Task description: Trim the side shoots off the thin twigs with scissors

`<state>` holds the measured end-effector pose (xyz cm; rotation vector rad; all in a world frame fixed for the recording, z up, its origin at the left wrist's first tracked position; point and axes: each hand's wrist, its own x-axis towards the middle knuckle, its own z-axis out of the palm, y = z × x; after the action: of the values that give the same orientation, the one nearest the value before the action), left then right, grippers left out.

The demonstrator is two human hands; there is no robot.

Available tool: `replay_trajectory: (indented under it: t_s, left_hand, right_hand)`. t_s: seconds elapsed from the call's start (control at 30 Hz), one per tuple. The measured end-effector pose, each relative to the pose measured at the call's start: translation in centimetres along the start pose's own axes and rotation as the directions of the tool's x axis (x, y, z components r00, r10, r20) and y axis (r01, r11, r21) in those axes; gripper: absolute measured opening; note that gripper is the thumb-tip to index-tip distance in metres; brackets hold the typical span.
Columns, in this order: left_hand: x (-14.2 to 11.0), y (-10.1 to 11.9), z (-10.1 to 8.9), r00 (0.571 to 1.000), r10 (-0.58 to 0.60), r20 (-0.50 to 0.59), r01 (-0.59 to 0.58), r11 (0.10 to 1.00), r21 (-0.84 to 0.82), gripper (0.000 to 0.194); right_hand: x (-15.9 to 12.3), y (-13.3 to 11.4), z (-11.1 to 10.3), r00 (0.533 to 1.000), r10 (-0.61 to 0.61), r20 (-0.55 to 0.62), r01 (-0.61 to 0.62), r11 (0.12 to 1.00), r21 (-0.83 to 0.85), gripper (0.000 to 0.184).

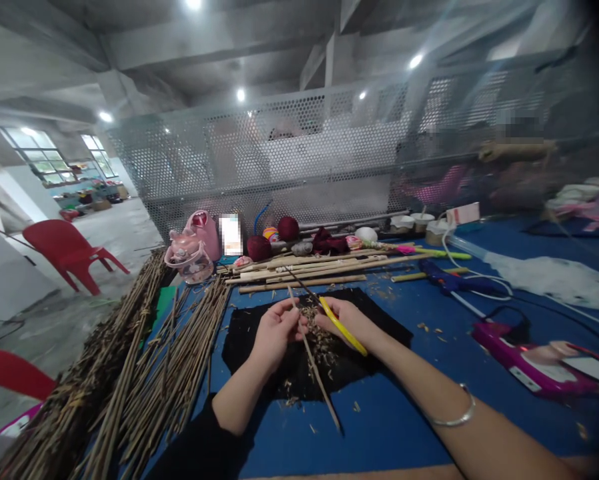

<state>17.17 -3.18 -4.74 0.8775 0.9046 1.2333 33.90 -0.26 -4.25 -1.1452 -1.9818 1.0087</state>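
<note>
My left hand (277, 328) pinches a thin stick (318, 377) near its upper end, and the stick slants down toward the table's near edge. In my right hand (352, 323) is a yellow-handled tool (340, 327) with a long, thin dark blade pointing away to the left; its exact kind is unclear. Both hands are close together over a black cloth (379, 313). Pale shavings (324, 333) are heaped on the cloth between them.
Bundled sticks (174, 360) cover the left side. Behind the cloth are thicker sticks (309, 267), dark red yarn balls (259, 247) and a pink jug (192, 257). A blue glue gun (449, 279), cables and a magenta power strip (524, 363) lie on the right. A perforated metal screen (279, 160) stands behind.
</note>
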Motion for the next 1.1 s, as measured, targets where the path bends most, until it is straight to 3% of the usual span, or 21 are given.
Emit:
replay_trajectory:
  t_s: [0.13,0.3,0.43,0.83,1.1]
  left_hand:
    - [-1.2,0.0,0.6,0.998,0.046,0.049,-0.05,0.996,0.08,0.035]
    - [-1.9,0.1,1.1,0.995,0.084,0.049,-0.091,0.982,0.165,0.031]
    - [-1.9,0.0,1.0,0.993,0.117,0.029,-0.12,0.976,0.179,0.03]
    - [-1.9,-0.3,1.0,0.984,0.177,0.018,-0.177,0.963,0.204,0.029]
    - [-2.0,-0.3,0.8,0.98,0.197,-0.017,-0.187,0.952,0.241,0.027]
  right_hand:
    - [-0.2,-0.1,-0.7,1.0,-0.007,0.004,0.007,0.995,-0.097,0.034]
    - [-0.7,-0.7,-0.5,0.992,-0.06,0.109,0.069,0.994,-0.082,0.033]
    - [-1.1,-1.1,-0.1,0.986,-0.033,0.163,0.05,0.993,-0.103,0.031]
    - [-1.4,-1.6,0.6,0.998,-0.036,0.051,0.049,0.955,-0.291,0.039]
    - [-1.4,-1.2,1.1,0.997,-0.039,0.064,0.054,0.967,-0.251,0.038]
